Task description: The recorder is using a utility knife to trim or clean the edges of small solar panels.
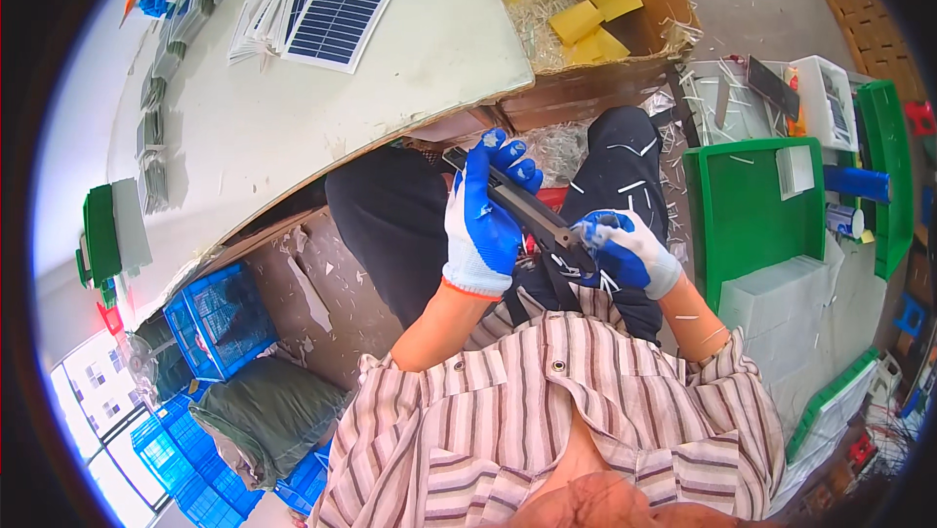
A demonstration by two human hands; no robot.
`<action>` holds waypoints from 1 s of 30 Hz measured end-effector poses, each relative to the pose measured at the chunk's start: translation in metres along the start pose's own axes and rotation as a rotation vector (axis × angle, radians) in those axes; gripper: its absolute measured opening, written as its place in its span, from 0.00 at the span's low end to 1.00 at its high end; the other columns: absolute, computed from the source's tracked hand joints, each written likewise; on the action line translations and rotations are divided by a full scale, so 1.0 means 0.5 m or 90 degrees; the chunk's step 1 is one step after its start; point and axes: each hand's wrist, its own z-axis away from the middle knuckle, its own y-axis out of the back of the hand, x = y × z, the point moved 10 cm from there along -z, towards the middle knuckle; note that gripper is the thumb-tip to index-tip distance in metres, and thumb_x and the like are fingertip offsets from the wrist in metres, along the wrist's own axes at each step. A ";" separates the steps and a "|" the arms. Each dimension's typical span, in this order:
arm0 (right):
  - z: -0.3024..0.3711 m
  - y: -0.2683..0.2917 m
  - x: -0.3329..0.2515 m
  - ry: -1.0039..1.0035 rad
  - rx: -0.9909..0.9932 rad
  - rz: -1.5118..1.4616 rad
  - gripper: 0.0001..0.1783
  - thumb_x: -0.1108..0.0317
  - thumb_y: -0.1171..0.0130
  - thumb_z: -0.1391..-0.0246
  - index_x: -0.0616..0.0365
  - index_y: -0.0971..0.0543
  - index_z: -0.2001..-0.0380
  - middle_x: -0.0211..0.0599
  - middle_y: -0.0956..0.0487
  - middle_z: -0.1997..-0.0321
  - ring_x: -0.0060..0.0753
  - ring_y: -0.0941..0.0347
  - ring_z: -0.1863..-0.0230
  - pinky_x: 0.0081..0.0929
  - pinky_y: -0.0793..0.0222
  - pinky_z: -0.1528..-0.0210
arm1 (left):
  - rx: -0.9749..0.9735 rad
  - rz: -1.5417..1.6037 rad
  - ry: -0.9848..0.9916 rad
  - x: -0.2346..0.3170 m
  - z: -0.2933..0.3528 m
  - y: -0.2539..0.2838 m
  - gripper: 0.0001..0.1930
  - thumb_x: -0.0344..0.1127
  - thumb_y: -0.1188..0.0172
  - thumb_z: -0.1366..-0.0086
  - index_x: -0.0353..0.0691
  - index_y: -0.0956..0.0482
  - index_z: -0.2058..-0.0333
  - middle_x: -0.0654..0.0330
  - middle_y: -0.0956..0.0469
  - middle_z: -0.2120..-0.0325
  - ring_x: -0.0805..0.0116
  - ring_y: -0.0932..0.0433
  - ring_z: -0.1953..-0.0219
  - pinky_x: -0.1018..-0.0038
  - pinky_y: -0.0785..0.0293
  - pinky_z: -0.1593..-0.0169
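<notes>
Over my lap, my left hand (490, 221), in a blue-and-white coated glove, is wrapped round a long dark grey bar-shaped thing (530, 209), whose exact kind I cannot make out. It slants down to the right, with a black part at its lower end. At that end is my right hand (625, 253), gloved the same way. Its fingers are curled closed, and what they pinch is blurred. White strips lie on my dark trousers (625, 167). On the pale table at the left rests a fanned pile of small solar panels (339, 25) with white borders.
An open cardboard box (662, 1) with yellow pieces and shreds stands ahead. At the right are a green tray (761, 211), a white bin (825, 103) and a blue roll (857, 182). Stacked panels (151, 138) line the table's far left. A blue crate (223, 318) stands below the table (429, 50).
</notes>
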 end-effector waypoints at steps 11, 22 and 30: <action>0.021 -0.022 -0.050 0.045 -0.032 0.153 0.23 0.79 0.34 0.56 0.66 0.25 0.53 0.37 0.21 0.57 0.23 0.24 0.59 0.24 0.26 0.51 | 0.022 -0.029 -0.011 0.007 -0.007 0.004 0.22 0.46 0.48 0.31 0.38 0.29 0.45 0.54 0.24 0.55 0.62 0.25 0.56 0.62 0.29 0.46; -0.001 -0.018 -0.064 0.193 0.016 0.123 0.25 0.80 0.32 0.63 0.64 0.25 0.56 0.34 0.23 0.58 0.22 0.27 0.57 0.22 0.28 0.53 | 0.013 0.009 -0.067 0.041 -0.008 -0.008 0.19 0.45 0.49 0.30 0.39 0.28 0.48 0.58 0.24 0.58 0.66 0.25 0.58 0.65 0.27 0.50; -0.033 -0.012 -0.057 0.205 0.053 0.077 0.23 0.80 0.33 0.59 0.64 0.26 0.56 0.37 0.23 0.57 0.23 0.24 0.62 0.22 0.27 0.53 | 0.012 -0.048 -0.089 0.052 -0.010 -0.010 0.21 0.46 0.51 0.29 0.39 0.30 0.45 0.58 0.25 0.56 0.67 0.26 0.56 0.65 0.28 0.48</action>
